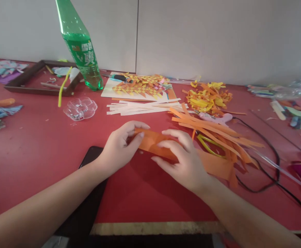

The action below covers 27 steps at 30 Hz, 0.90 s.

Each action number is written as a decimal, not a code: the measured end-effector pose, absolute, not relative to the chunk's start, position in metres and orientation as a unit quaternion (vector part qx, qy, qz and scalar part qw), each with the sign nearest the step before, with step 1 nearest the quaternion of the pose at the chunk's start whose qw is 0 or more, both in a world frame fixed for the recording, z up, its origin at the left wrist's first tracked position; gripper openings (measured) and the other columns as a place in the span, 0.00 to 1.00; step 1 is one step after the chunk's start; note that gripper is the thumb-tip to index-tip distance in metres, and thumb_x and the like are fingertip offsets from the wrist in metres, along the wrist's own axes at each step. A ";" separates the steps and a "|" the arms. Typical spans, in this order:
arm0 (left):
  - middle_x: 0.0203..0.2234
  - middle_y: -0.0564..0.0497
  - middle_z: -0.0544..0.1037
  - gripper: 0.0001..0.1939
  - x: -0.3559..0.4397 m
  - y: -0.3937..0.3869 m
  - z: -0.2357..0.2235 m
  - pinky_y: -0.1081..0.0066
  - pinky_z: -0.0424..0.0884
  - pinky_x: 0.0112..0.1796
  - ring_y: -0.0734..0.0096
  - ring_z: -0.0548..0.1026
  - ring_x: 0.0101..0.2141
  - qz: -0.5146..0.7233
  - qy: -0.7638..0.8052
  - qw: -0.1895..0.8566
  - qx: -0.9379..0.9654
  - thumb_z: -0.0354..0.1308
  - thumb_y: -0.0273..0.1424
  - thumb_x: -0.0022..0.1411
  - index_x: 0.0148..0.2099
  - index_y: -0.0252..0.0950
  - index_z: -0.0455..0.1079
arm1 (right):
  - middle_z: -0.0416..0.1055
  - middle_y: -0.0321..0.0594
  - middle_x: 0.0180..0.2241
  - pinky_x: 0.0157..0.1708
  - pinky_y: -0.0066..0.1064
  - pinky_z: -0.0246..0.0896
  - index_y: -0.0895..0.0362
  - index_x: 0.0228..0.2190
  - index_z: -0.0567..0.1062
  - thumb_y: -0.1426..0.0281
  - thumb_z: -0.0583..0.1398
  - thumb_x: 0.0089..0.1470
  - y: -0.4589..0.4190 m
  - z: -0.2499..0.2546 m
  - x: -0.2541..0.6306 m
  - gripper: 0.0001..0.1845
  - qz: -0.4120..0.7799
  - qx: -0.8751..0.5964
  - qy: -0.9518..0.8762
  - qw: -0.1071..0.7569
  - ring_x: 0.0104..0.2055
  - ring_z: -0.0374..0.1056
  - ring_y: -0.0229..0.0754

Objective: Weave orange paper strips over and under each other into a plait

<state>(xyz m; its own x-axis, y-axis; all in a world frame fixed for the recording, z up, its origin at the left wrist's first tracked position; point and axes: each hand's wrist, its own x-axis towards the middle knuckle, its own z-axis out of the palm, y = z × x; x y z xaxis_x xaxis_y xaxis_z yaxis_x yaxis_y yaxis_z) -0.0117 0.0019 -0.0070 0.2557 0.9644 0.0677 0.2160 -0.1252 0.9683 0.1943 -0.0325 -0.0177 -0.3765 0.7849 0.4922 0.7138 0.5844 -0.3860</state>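
A sheet of orange paper (pixel 212 164) lies on the red table (pixel 42 148) in front of me. My left hand (pixel 120 146) pinches the paper's left end between thumb and fingers. Fingers spread, my right hand (pixel 182 158) lies flat on the paper's middle and presses it down. Long orange paper strips (pixel 217 132) fan out just right of my right hand, over yellow-handled scissors (pixel 208 144).
A green plastic bottle (pixel 82 51) leans at the back left beside a wooden frame (pixel 34 81). White strips (pixel 140 106), a woven orange-yellow mat (pixel 140 86), yellow scraps (pixel 207 96), a clear flower-shaped tray (pixel 80 108), a black cable (pixel 269 172) and a dark phone (pixel 90 155) lie around.
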 end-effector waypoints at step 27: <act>0.34 0.51 0.79 0.08 -0.010 0.001 -0.003 0.79 0.74 0.29 0.73 0.77 0.31 0.452 0.453 0.472 0.606 0.56 0.31 0.66 0.45 0.38 0.73 | 0.67 0.50 0.50 0.53 0.50 0.66 0.53 0.43 0.70 0.69 0.66 0.54 -0.037 -0.017 0.194 0.15 0.009 -0.452 -0.815 0.363 0.54 0.67 0.55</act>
